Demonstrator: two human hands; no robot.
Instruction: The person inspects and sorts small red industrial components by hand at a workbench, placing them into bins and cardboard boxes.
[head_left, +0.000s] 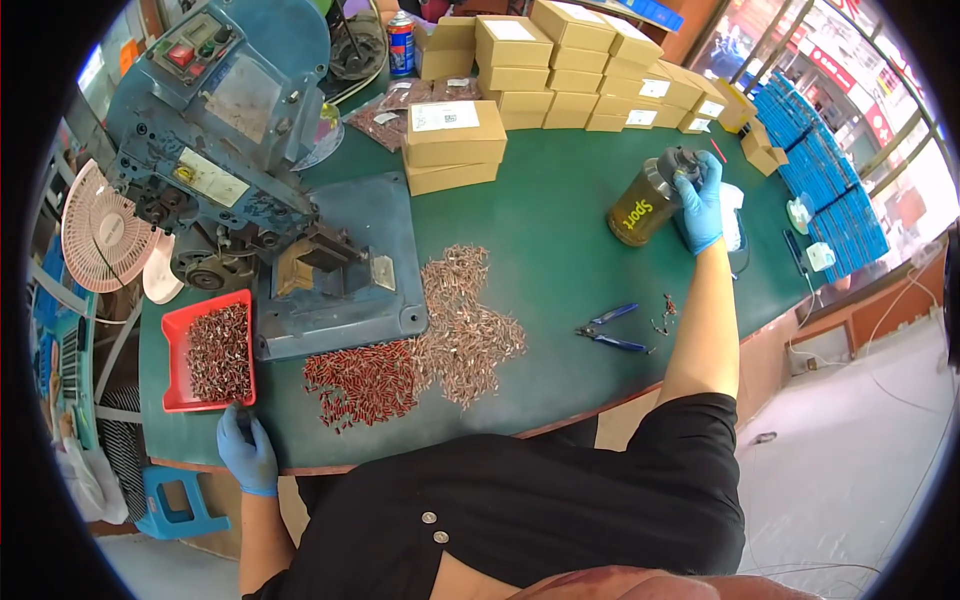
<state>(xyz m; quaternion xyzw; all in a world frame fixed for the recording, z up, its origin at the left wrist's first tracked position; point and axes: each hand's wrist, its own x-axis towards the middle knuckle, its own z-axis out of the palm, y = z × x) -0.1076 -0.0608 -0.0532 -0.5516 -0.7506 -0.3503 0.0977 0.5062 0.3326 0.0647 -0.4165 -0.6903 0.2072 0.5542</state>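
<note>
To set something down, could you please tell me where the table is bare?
Bare: a broad patch bordered by cardboard boxes, bottle, pliers and loose pieces; a smaller one between pliers and front edge. Crowded: the left, with machine and red tray.

From here I count one bottle [636, 208] at two o'clock, one pair of pliers [620, 343] at three, and two stacked boxes [455, 150] at twelve. Nine has one red tray [175, 385] and one fan [100, 225]; ten, one press [240, 165].
</note>
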